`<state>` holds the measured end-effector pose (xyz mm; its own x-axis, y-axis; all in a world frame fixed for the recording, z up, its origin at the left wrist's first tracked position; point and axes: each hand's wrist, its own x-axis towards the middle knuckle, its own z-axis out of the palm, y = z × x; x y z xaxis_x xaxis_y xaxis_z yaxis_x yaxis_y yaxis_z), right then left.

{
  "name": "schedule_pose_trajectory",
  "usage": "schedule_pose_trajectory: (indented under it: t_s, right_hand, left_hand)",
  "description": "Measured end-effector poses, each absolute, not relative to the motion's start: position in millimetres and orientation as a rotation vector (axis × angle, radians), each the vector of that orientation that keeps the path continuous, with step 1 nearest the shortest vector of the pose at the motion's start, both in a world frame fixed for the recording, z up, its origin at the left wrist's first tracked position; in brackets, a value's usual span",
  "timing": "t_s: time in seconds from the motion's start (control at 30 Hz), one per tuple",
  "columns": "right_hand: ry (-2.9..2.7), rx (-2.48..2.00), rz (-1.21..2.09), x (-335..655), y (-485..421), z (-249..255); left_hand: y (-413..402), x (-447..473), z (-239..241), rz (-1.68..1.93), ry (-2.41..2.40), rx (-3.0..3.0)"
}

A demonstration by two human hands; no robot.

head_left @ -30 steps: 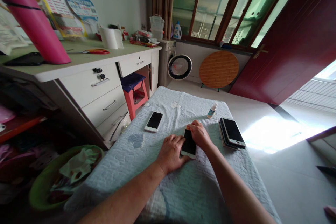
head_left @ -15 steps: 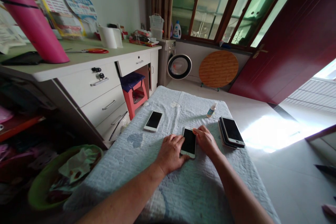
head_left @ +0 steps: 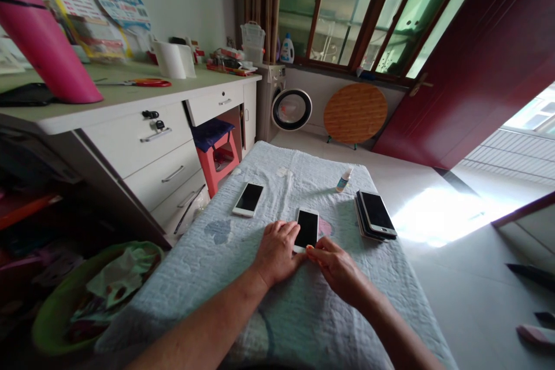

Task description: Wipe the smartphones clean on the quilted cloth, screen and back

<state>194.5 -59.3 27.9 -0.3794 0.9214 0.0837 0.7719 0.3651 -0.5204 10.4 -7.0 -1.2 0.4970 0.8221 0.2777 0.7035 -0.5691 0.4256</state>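
My white smartphone (head_left: 307, 225) lies face up on the quilted cloth (head_left: 277, 176); my left hand (head_left: 274, 250) holds it, fingers on its left edge, thumb by its bottom end, while my right hand (head_left: 336, 266) pinches a small orange piece (head_left: 309, 247) at its bottom right corner. Left of that smartphone lies a second phone (head_left: 248, 199); beyond its right side stands a small bottle (head_left: 344, 180), and right of it, a phone stack (head_left: 377, 215)
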Motion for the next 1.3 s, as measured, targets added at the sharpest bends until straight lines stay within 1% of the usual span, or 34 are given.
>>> schedule_pose_trajectory:
  t_s: [0.17, 0.5, 0.73, 0.9, 1.13, 1.3]
  right_hand:
    - [-2.258, -1.467, 0.492, 200.1, -41.3, 20.7]
    - [-2.163, -1.615, 0.297, 205.4, 42.2, 7.9]
    - [-2.214, -1.639, 0.209, 189.7, 57.9, 2.5]
    - [-2.205, -1.624, 0.262, 182.1, 60.0, 6.7]
    - [-2.243, -1.496, 0.396, 175.0, 34.4, 17.7]
    - [-2.363, -1.38, 0.524, 174.3, 5.2, 22.2]
  left_hand:
    - [-5.6, 8.5, 0.8, 0.651, 1.335, 2.474]
    - [-1.4, 4.0, 1.4, 0.608, 1.319, 2.453]
    - [4.4, 0.0, -1.9, 0.568, 1.24, 2.475]
    - [4.9, -0.8, -0.9, 0.575, 1.213, 2.473]
    - [6.7, -2.6, -9.4, 0.727, 1.205, 2.388]
    - [9.7, -3.9, -11.9, 0.674, 1.224, 2.389]
